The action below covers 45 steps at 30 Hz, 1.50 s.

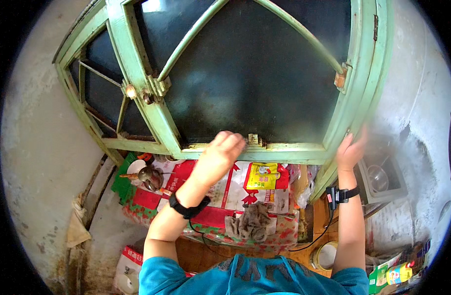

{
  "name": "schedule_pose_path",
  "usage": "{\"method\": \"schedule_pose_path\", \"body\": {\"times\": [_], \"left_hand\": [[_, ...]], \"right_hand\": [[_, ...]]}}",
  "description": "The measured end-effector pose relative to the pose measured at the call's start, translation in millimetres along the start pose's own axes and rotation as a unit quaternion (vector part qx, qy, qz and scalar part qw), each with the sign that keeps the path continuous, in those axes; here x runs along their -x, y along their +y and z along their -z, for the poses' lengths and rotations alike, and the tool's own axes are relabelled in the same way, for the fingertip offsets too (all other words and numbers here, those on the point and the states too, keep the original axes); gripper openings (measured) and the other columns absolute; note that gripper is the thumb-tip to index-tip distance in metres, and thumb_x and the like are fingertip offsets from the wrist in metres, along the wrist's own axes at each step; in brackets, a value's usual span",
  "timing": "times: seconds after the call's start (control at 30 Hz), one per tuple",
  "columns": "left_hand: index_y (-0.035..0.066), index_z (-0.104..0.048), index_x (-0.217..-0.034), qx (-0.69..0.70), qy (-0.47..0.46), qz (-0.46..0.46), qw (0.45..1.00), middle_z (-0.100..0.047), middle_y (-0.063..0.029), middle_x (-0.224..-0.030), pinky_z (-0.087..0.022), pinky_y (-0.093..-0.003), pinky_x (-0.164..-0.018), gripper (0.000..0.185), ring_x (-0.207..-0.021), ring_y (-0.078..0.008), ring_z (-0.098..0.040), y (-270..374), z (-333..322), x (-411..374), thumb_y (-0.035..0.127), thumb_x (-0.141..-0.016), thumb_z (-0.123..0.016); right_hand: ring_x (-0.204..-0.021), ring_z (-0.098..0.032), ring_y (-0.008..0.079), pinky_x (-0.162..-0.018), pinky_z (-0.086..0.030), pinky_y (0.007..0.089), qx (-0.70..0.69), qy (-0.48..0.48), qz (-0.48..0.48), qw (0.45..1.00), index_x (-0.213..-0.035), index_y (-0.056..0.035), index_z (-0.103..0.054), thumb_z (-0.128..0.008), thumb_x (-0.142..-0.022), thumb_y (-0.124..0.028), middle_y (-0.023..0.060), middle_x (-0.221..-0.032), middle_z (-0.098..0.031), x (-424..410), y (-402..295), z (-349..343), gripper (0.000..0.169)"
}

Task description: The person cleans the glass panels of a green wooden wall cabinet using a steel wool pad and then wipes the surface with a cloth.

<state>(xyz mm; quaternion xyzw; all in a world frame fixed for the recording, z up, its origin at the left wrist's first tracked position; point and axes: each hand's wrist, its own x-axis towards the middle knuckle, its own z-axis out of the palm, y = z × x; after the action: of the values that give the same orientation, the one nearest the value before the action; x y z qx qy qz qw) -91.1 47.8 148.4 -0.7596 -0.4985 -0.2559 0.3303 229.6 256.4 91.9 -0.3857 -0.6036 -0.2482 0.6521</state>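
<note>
A pale green wooden cabinet door [269, 154] with a dark glass pane [244, 84] stands before me. My left hand [225, 149], slightly blurred with its fingers curled, is at the bottom rail; whether something small is in it cannot be told. At the cabinet's right side post [352, 121], my right hand [351, 149] has its fingers apart against or beside the wood. Curved wooden strips cross the pane, with small blocks at their ends. Both wrists wear black straps. Below, a crumpled grey-brown cloth [252, 223] lies on the covered surface.
Under the cabinet, a metal ladle or pot [151, 177] sits by a white bowl [137, 167], left of a yellow packet [262, 176]. A grey plastic container [384, 177] is at the right wall. On the floor stands an open tub [326, 255]. Cables hang from both wrist straps.
</note>
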Motion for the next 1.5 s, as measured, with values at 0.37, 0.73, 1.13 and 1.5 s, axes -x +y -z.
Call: {"method": "schedule_pose_path", "body": {"times": [0.37, 0.73, 1.13, 1.5], "left_hand": [[0.000, -0.064, -0.105, -0.030, 0.005, 0.031, 0.999, -0.056, -0.0070, -0.107, -0.053, -0.0341, -0.080, 0.033, -0.100, -0.0253, -0.055, 17, -8, 5, 0.004, -0.072, -0.060], [-0.001, -0.064, -0.104, -0.019, 0.065, 0.088, 0.994, -0.058, -0.0097, -0.105, -0.050, -0.0336, -0.083, 0.035, -0.097, -0.0260, -0.056, 21, -12, 6, -0.001, -0.069, -0.060], [0.000, -0.063, -0.101, -0.037, 0.170, 0.264, 0.949, -0.062, -0.0130, -0.101, -0.048, -0.0401, -0.081, 0.031, -0.092, -0.0324, -0.058, -16, 16, 76, -0.007, -0.071, -0.059], [0.001, -0.066, -0.093, -0.046, 0.059, 0.199, 0.977, -0.065, -0.0117, -0.099, -0.049, -0.0393, -0.082, 0.027, -0.091, -0.0310, -0.058, -2, -10, 38, -0.002, -0.068, -0.058]], "right_hand": [[-0.116, -0.048, 0.0454, -0.099, -0.039, 0.0479, -0.005, 0.005, 0.004, 1.000, -0.134, 0.0064, -0.034, -0.051, -0.091, -0.012, 0.0278, -0.126, -0.049, -3, -3, 1, 0.050], [-0.117, -0.048, 0.0435, -0.100, -0.038, 0.0466, -0.006, 0.004, -0.005, 1.000, -0.134, 0.0059, -0.036, -0.051, -0.092, -0.014, 0.0258, -0.127, -0.050, 3, 0, -6, 0.049], [-0.121, -0.046, 0.0427, -0.102, -0.037, 0.0459, 0.003, 0.010, 0.008, 1.000, -0.136, 0.0064, -0.034, -0.050, -0.093, -0.015, 0.0254, -0.132, -0.047, 2, 5, 0, 0.050], [-0.121, -0.047, 0.0435, -0.102, -0.037, 0.0463, 0.001, 0.007, -0.008, 1.000, -0.135, 0.0069, -0.034, -0.050, -0.092, -0.013, 0.0267, -0.131, -0.047, 0, -2, -1, 0.049]]}}
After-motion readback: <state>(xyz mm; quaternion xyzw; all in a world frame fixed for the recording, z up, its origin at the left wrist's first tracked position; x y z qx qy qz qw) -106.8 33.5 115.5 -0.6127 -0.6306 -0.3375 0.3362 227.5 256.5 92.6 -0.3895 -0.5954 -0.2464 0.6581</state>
